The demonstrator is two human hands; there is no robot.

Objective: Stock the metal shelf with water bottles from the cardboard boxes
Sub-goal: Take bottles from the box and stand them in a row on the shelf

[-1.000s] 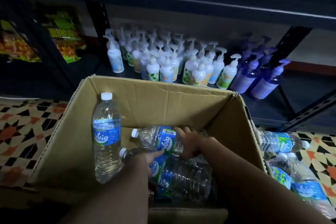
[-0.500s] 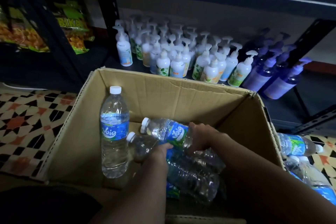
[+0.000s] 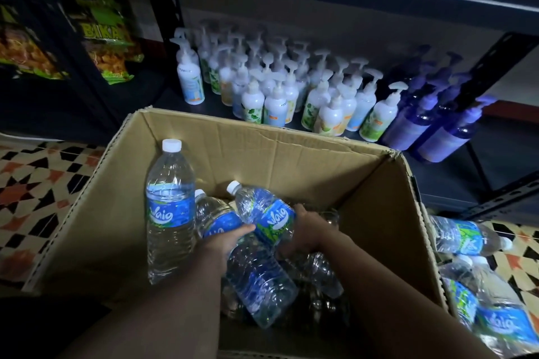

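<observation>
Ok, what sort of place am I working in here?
Most likely a small shop or its stockroom: a metal shelf holds rows of pump bottles, snack bags show on the left, and an open cardboard box of water bottles stands in front.

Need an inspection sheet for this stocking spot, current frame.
Surface: patterned tile floor; open box stands on it.
Job's things: upright bottle in box, more lying beside it; floor bottles right of box; shelf shows no water bottles.
Clutter: pump bottles on shelf, snack bags to their left.
Grippers: left hand grips lower bottle; right hand grips upper bottle.
Cables: nothing seen.
Surroundings: dim light.
</observation>
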